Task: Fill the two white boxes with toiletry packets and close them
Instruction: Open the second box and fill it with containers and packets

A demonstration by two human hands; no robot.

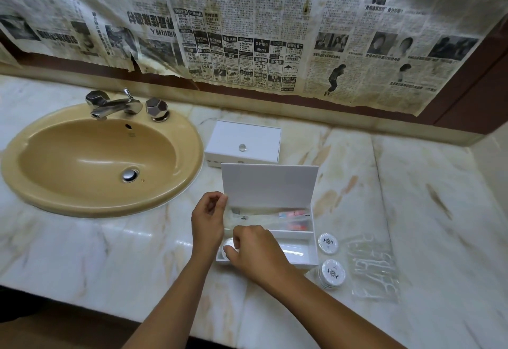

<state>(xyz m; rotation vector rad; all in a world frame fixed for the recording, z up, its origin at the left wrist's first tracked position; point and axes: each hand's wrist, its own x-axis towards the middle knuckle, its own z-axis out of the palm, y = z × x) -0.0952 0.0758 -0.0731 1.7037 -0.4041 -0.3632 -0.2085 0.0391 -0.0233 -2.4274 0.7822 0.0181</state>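
Your right hand [254, 249] pinches a round packet [228, 248] into the open box [312, 255]; left hand [207, 218] steadies the lid [269, 186]. Packets look light, slick: grip the edges.

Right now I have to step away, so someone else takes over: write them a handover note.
Left hand: pinches the raised lid's edge of the open box.
Right hand: holds a round packet in the near compartment.
Far compartment already holds packets.
Closed box sits behind; its contents can't be seen.
Left: two round packets and clear sachets on the counter, then close the lid.
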